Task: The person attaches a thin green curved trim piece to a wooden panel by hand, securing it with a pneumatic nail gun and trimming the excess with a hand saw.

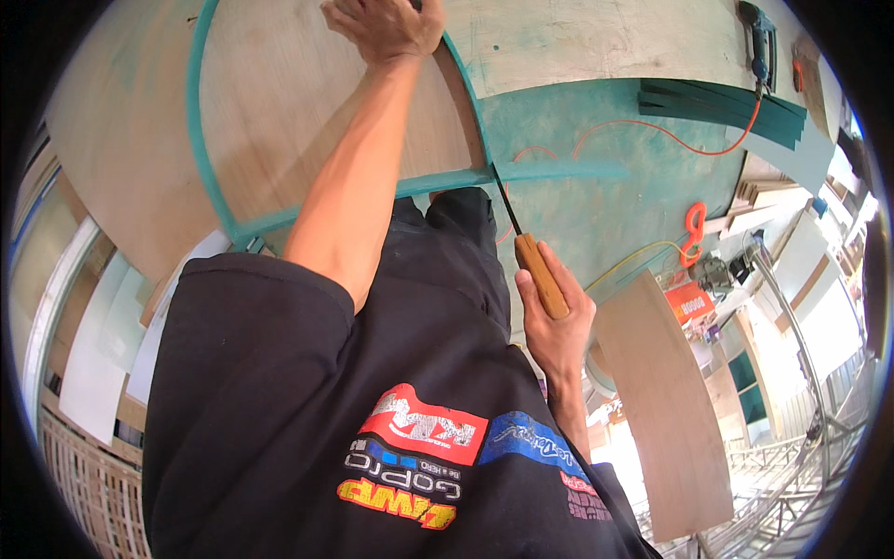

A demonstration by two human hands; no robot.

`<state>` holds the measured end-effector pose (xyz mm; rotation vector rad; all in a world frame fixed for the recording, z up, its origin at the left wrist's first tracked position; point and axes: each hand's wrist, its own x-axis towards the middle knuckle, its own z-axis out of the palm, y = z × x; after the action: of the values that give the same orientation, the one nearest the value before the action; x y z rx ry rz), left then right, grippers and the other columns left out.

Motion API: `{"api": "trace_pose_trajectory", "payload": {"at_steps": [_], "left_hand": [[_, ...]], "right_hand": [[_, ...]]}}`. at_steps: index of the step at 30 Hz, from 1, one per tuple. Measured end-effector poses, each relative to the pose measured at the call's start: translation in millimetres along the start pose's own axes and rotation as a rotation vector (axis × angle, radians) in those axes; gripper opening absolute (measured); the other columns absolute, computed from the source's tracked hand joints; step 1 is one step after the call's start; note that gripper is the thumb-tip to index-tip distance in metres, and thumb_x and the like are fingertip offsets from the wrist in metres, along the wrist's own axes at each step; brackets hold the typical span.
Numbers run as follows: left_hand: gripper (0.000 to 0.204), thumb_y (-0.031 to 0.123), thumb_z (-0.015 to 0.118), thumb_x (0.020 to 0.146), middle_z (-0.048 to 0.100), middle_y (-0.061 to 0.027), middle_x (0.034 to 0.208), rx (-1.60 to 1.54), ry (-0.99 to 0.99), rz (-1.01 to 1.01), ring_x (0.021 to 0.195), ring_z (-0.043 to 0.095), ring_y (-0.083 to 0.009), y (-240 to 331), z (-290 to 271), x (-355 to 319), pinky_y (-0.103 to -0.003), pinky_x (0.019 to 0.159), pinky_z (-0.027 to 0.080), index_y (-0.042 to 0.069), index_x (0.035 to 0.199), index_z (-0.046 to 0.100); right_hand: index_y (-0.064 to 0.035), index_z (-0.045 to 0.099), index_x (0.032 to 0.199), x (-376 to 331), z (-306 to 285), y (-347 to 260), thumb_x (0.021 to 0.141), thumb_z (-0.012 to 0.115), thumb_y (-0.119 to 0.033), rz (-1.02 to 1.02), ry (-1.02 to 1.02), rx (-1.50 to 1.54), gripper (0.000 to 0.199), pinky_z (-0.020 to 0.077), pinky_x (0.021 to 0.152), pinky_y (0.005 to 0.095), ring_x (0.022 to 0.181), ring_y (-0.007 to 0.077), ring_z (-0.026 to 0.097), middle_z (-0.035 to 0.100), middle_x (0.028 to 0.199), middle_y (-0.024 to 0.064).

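A: Which step is in hand here, do you think?

B: I judge it is the work along the green edge strip (456, 179) of the round wooden panel (279, 112). The right hand (557, 321), in the middle right of the frame, holds a tool with a wooden handle (541, 275). Its fingers are wrapped tight around this handle. The thin dark blade (504, 200) goes up to the centre of the frame, and its tip is at the strip, near the corner where two strips meet.

A: And the other hand?

B: The left hand (386, 28) is at the top centre, on the upper rim of the panel. Its fingers are bent over the rim, pressed together; it seems to steady the panel.

A: What does the next move call for?

B: In my opinion, a firm hold on the panel and a careful push of the blade along the strip, so that it does not slip to the wood. An orange cable (652, 130) lies on the green counter (605, 205) at the right, well apart from the blade.
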<state>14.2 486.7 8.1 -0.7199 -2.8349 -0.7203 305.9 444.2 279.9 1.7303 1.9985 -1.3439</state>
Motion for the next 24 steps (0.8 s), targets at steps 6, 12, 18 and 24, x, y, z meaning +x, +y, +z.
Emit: {"api": "trace_pose_trajectory", "payload": {"at_steps": [6,12,18,24], "left_hand": [[0.093,0.027,0.074,0.079,0.038,-0.0203,0.156,-0.016,-0.032,0.044,0.149,0.029,-0.0374,4,4,0,-0.066,0.121,0.015,0.002,0.156,0.029],[0.091,0.027,0.072,0.083,0.035,-0.0205,0.158,0.015,-0.089,0.004,0.152,0.025,-0.0374,-2,10,1,-0.066,0.121,0.013,0.001,0.156,0.026],[0.089,0.027,0.07,0.084,0.034,-0.0203,0.159,0.014,-0.047,-0.016,0.152,0.024,-0.038,-5,7,0,-0.066,0.122,0.011,0.002,0.156,0.025],[0.074,0.037,0.058,0.082,0.041,-0.0151,0.138,-0.144,-0.08,0.111,0.137,0.03,-0.0338,-6,10,2,-0.058,0.11,0.018,0.004,0.143,0.03]], "right_hand": [[0.0012,0.068,0.128,-14,0,-12,0.091,0.075,-0.009,-0.001,0.043,0.014,0.039,0.056,0.086,0.0359,0.099,0.0312,0.075,0.074,0.111,0.0212],[0.0015,0.067,0.128,39,32,15,0.09,0.074,-0.006,-0.013,0.051,-0.021,0.04,0.0565,0.087,0.0376,0.101,0.0358,0.074,0.074,0.111,0.0218],[0.0018,0.066,0.127,-5,-19,-2,0.091,0.073,-0.009,-0.059,-0.03,0.015,0.039,0.0565,0.083,0.0405,0.096,0.0402,0.072,0.072,0.109,0.0234],[0.0024,0.067,0.125,52,36,23,0.09,0.074,-0.009,-0.029,0.022,0.009,0.038,0.0565,0.08,0.0424,0.091,0.0405,0.072,0.072,0.106,0.0235]]}}
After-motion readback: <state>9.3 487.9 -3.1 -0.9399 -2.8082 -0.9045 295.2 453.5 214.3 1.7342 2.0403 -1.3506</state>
